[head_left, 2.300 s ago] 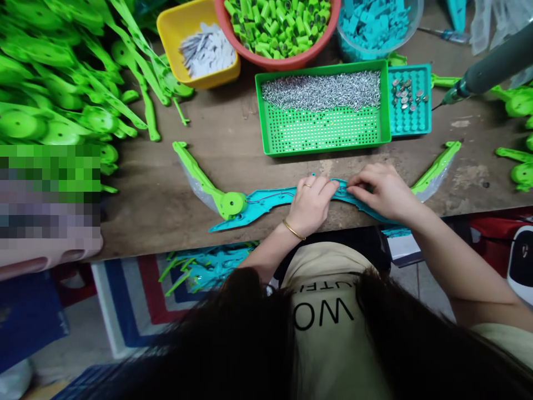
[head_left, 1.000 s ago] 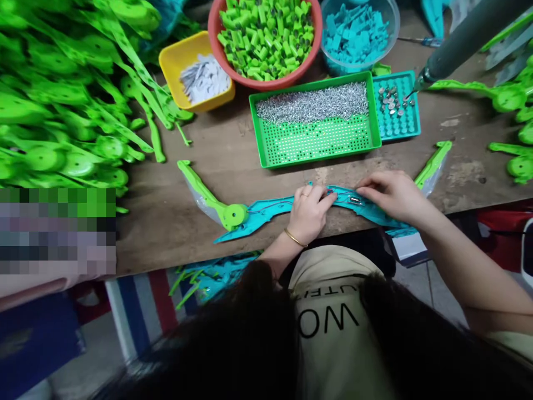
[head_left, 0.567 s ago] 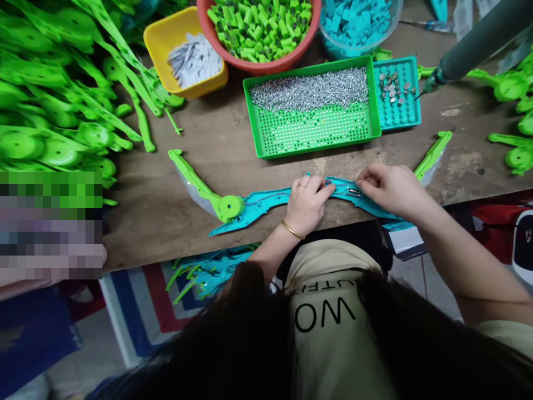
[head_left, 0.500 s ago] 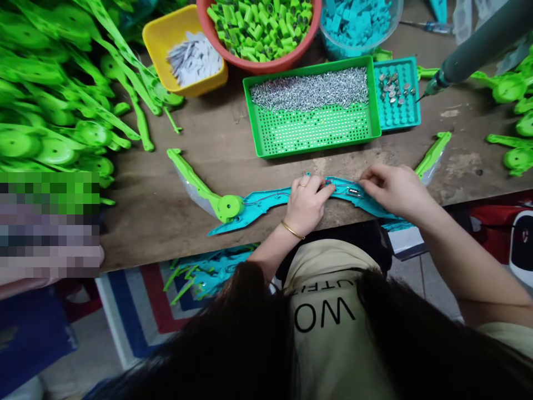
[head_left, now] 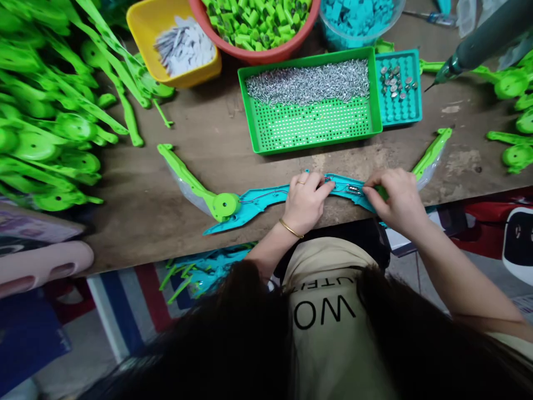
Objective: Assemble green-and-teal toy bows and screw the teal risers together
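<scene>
Blue bow piece (head_left: 260,201) lies on the table along its near edge, right in front of me, hollow side up. My left hand (head_left: 306,201) comes in palm down over its middle and grips it, fingers curled across the far edge and thumb beside them; a gold bracelet (head_left: 290,228) sits at that wrist. My right hand (head_left: 395,195) is over the right part, its forearm slanting in from the lower right. Its thumb and forefinger come close together at the piece, but I cannot tell whether they pinch anything. Between my hands a small metal part (head_left: 353,189) sits in the hollow. A green limb (head_left: 225,205) with a round hub joins the left end, and another green arm (head_left: 433,153) rises beyond my right hand.

Past the piece, a green perforated tray (head_left: 310,123) holds silver screws (head_left: 308,83) heaped at its far side. Touching it, a blue studded tray (head_left: 400,115) carries round metal bits (head_left: 393,83). Behind are a yellow box (head_left: 191,79) of white strips (head_left: 185,47), a red bowl (head_left: 266,56) of green cylinders (head_left: 254,22) and a clear tub (head_left: 358,41) of blue parts (head_left: 358,16).

The wooden table (head_left: 145,222) bears a pile of green parts (head_left: 45,111) at left; a dark power driver (head_left: 478,44) slants in at right.
</scene>
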A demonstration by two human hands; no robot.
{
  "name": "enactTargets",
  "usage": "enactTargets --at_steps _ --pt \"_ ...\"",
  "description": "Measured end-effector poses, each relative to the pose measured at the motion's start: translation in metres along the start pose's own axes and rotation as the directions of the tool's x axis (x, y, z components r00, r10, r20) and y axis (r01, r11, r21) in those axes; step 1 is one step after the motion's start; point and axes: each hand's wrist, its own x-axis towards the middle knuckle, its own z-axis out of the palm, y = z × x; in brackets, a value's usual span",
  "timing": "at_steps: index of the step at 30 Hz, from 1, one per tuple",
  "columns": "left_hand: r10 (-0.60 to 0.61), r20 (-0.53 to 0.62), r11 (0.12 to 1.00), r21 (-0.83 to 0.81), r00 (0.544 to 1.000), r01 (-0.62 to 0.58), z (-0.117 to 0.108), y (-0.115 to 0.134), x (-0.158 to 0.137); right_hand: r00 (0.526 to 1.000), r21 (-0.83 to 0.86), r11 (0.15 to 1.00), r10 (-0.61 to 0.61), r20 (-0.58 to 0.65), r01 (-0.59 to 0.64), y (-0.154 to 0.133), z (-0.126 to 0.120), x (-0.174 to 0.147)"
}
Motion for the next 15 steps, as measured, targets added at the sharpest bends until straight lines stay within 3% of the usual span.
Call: enactTargets --at_steps 6,10,15 --pt "-0.023 0.058 1.0 0.0 0.998 0.023 -0.001 0.0004 -0.0002 0.998 -0.07 0.997 0.032 -0.049 -0.035 0.0007 -0.0001 0.0067" --pt "-0.013 0.039 1.0 0.003 0.999 0.013 -0.0006 -0.0001 -0.0009 0.998 -0.04 0.999 -0.001 -0.064 -0.002 0.0013 -0.0005 0.0064" --pt "-0.005 0.035 1.0 -0.008 0.999 0.005 -0.0012 -0.0006 -0.0007 0.996 -0.054 0.997 0.054 -0.065 -0.057 -0.001 -0.0025 0.0028"
